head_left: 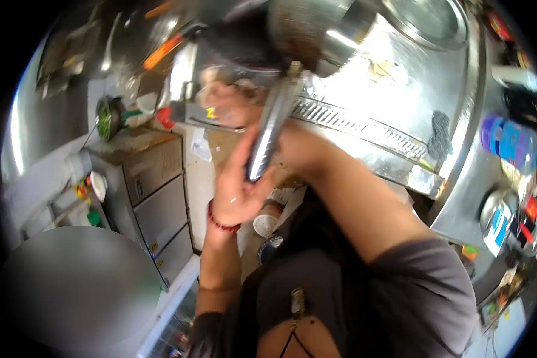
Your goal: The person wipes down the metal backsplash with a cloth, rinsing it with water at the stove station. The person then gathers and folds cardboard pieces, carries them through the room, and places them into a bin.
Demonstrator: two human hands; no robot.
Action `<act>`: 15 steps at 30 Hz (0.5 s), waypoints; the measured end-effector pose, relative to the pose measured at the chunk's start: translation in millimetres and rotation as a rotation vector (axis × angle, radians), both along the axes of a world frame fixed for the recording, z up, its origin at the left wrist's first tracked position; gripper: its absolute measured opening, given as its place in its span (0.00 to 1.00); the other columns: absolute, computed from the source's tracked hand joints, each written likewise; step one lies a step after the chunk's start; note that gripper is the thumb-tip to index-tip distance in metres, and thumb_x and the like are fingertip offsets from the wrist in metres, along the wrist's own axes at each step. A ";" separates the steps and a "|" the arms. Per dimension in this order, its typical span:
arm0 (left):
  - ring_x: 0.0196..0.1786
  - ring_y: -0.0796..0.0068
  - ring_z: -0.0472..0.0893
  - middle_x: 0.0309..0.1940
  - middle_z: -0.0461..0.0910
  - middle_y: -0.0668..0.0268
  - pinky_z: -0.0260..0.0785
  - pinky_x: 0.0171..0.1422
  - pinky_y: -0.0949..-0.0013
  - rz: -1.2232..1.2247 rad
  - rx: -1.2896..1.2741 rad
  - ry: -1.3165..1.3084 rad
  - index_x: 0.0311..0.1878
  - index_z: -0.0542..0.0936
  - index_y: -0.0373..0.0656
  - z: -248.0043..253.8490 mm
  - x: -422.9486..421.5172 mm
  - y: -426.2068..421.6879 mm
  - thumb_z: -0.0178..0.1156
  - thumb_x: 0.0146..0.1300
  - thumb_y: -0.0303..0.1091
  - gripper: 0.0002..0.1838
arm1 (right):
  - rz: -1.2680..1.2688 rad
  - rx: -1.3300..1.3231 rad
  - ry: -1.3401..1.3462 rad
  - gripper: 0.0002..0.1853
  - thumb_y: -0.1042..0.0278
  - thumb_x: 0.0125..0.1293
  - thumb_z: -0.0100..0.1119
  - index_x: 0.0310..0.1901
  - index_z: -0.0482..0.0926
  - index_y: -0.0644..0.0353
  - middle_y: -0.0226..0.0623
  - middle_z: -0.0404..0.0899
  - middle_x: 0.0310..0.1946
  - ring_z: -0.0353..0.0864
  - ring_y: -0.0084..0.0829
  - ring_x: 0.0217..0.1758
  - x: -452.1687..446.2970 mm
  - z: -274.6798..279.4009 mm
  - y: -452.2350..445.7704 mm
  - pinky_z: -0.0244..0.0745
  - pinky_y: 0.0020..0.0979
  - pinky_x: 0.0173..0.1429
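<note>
In the head view, the left hand (241, 191) gripped the handle (262, 149); the blurred pan (238, 45) was at its far end. The right hand (291, 146) lay behind the handle, grip unclear. The pan seemed stiff, probably heavy, best held there.

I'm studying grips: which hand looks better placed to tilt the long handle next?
Probably the left hand: it holds the handle, while the blurred right hand is stretched out past it.

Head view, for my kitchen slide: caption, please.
Left hand with red bracelet at a metal handle near a steel counter.
</note>
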State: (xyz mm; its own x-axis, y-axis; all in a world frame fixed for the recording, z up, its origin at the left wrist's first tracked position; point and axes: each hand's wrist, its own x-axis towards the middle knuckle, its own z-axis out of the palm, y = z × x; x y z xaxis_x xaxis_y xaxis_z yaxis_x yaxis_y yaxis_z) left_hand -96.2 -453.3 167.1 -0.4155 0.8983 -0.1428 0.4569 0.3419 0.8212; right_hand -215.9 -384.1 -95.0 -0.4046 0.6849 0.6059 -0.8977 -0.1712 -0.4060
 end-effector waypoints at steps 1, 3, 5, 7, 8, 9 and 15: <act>0.48 0.76 0.74 0.50 0.74 0.59 0.67 0.51 0.73 -0.027 0.081 0.033 0.64 0.64 0.32 -1.0 -3.8 0.0 0.60 0.52 0.20 0.33 | -0.107 0.608 -0.642 0.16 0.60 0.59 0.57 0.49 0.72 0.46 0.30 0.71 0.44 0.69 0.27 0.45 18.7 39.0 -4.1 0.66 0.30 0.46; 0.49 0.73 0.73 0.54 0.72 0.59 0.67 0.53 0.72 0.085 0.046 -0.013 0.64 0.63 0.32 2.7 -1.4 -2.1 0.57 0.55 0.18 0.31 | -0.186 1.194 -1.378 0.22 0.56 0.64 0.53 0.62 0.69 0.36 0.31 0.70 0.53 0.67 0.28 0.56 27.6 32.4 -1.8 0.65 0.34 0.57; 0.46 0.75 0.73 0.52 0.72 0.60 0.67 0.51 0.73 0.038 0.010 0.061 0.65 0.62 0.32 6.0 -7.4 -4.7 0.57 0.55 0.17 0.32 | 0.009 0.743 -1.425 0.15 0.57 0.66 0.48 0.53 0.74 0.44 0.36 0.73 0.52 0.68 0.33 0.58 23.0 10.2 -15.8 0.59 0.34 0.62; 0.44 0.77 0.73 0.50 0.73 0.60 0.67 0.48 0.75 -0.029 0.077 0.134 0.65 0.62 0.33 -2.8 -14.7 -4.7 0.57 0.56 0.17 0.32 | 0.075 0.512 -1.429 0.14 0.57 0.66 0.46 0.49 0.76 0.48 0.39 0.74 0.52 0.69 0.36 0.59 40.5 -3.8 -10.5 0.57 0.34 0.65; 0.41 0.79 0.73 0.48 0.74 0.62 0.67 0.44 0.76 -0.012 0.050 0.090 0.66 0.61 0.33 -8.4 -14.2 -6.8 0.58 0.56 0.17 0.32 | 0.038 0.554 -1.384 0.14 0.56 0.65 0.46 0.46 0.77 0.49 0.39 0.74 0.52 0.70 0.37 0.57 67.5 -17.0 -3.2 0.59 0.36 0.63; 0.38 0.81 0.72 0.45 0.74 0.63 0.67 0.41 0.78 0.003 0.019 0.045 0.66 0.61 0.34 -12.5 -12.3 -8.4 0.58 0.57 0.17 0.32 | -0.134 0.693 -1.418 0.14 0.55 0.65 0.45 0.45 0.78 0.50 0.40 0.74 0.52 0.71 0.37 0.56 108.0 -10.1 5.3 0.62 0.37 0.60; 0.34 0.85 0.71 0.42 0.73 0.65 0.66 0.34 0.81 -0.041 -0.009 -0.175 0.67 0.59 0.35 -27.8 6.3 23.4 0.58 0.57 0.17 0.34 | -0.665 1.144 -1.653 0.12 0.62 0.56 0.55 0.42 0.81 0.48 0.26 0.78 0.33 0.75 0.28 0.40 330.1 43.9 83.5 0.68 0.40 0.41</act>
State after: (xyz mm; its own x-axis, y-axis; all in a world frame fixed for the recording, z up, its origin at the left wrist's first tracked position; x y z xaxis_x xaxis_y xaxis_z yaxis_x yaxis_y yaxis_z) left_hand -90.0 -429.9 139.3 -0.3468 0.9123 -0.2179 0.3211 0.3338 0.8863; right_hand 114.2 -300.6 -51.0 -0.7846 0.5928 0.1816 0.5079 0.7825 -0.3600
